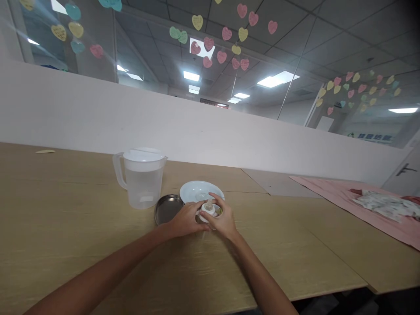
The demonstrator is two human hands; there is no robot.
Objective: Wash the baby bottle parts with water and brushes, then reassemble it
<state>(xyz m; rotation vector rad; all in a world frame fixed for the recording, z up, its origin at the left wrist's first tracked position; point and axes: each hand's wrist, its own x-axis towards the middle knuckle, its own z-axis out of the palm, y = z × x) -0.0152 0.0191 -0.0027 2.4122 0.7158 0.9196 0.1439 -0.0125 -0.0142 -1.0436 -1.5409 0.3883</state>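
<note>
Both my hands meet at the middle of the wooden table (82,236). My left hand (185,218) and my right hand (221,218) are closed around a small baby bottle (208,208) with a white collar and a pale teat on top. The bottle's body is hidden by my fingers. Just behind it lies a white plate (197,190). A round metal lid or dish (166,209) rests flat beside my left hand. A clear plastic jug (141,177) with a white lid holds water, left of the plate.
A white partition wall (98,118) runs along the table's far side. A pink cloth (344,197) with a crumpled patterned fabric (387,204) lies at the right. A small yellow scrap (45,151) sits far left. The table's front edge drops off at lower right.
</note>
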